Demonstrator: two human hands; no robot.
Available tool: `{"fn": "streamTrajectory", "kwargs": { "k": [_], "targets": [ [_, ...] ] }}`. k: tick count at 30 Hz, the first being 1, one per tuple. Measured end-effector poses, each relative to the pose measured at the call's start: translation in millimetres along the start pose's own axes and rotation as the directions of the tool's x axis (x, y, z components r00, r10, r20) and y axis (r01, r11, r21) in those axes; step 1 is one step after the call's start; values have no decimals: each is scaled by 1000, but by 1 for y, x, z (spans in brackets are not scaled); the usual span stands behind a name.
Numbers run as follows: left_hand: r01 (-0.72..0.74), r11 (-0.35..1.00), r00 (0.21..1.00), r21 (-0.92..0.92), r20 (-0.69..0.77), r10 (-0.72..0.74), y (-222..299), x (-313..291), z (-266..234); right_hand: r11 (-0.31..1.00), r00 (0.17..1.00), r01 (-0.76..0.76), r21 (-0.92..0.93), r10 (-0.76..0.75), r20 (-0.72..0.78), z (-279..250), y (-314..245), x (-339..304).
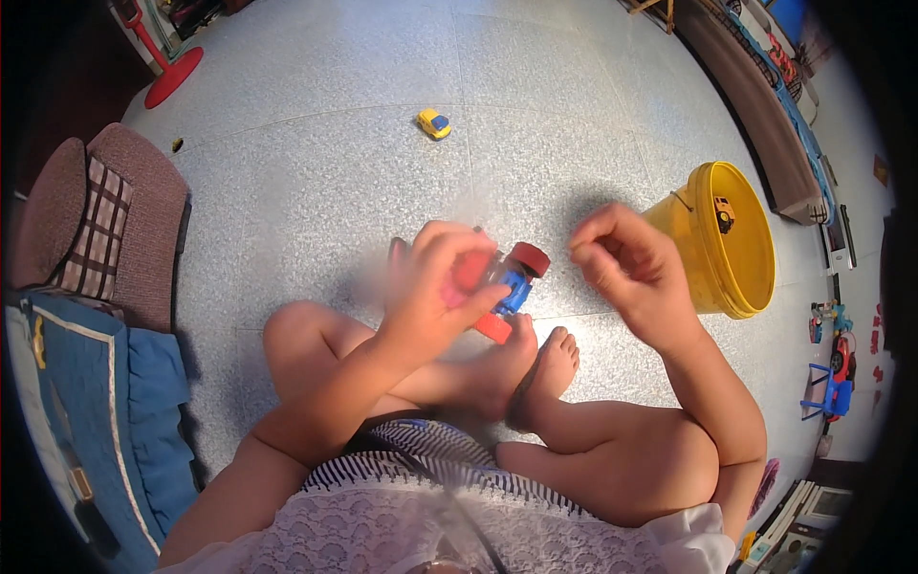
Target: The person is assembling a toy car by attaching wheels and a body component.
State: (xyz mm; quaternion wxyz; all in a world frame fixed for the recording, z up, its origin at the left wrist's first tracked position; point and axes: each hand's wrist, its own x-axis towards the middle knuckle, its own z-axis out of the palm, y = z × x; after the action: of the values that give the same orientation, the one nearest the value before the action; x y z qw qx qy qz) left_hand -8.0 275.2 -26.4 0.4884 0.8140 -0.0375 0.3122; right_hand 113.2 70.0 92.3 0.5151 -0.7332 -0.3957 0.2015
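Observation:
Above my crossed shins, my left hand [435, 287] is closed around a red and blue toy vehicle [516, 287] with chunky dark red wheels. The palm and fingers cover much of its body. To its right, apart from the toy, my right hand [633, 263] is raised with curled fingers and the thumb against the fingertips. Whether anything small sits in that pinch cannot be seen. Just right of this hand stands a yellow bucket [703, 277], tilted in the view, with an orange and black toy vehicle [724, 215] inside. Farther off on the floor lies a small yellow toy car [433, 123] with a blue window.
I sit on a speckled grey tiled floor [316, 163]. At left are a brown armchair [143, 210] with a checked cushion and a blue cloth-covered piece of furniture [86, 411]. A red round-based stand [174, 77] is far left; a long sofa [755, 115] is far right.

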Motion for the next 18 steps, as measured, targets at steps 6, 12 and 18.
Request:
{"fn": "streamTrajectory", "kwargs": {
  "k": [6, 12, 18],
  "targets": [
    [105, 972, 995, -212, 17, -103, 9, 8, -3, 797, 934, 352, -490, -331, 132, 15, 5, 2],
    [67, 994, 992, -81, 108, -58, 17, 12, -12, 703, 881, 467, -537, -422, 213, 15, 7, 7],
    [118, 974, 988, -195, 119, -96, 15, 11, -15, 882, 971, 238, -407, -209, 115, 9, 7, 3]
  ]
}}
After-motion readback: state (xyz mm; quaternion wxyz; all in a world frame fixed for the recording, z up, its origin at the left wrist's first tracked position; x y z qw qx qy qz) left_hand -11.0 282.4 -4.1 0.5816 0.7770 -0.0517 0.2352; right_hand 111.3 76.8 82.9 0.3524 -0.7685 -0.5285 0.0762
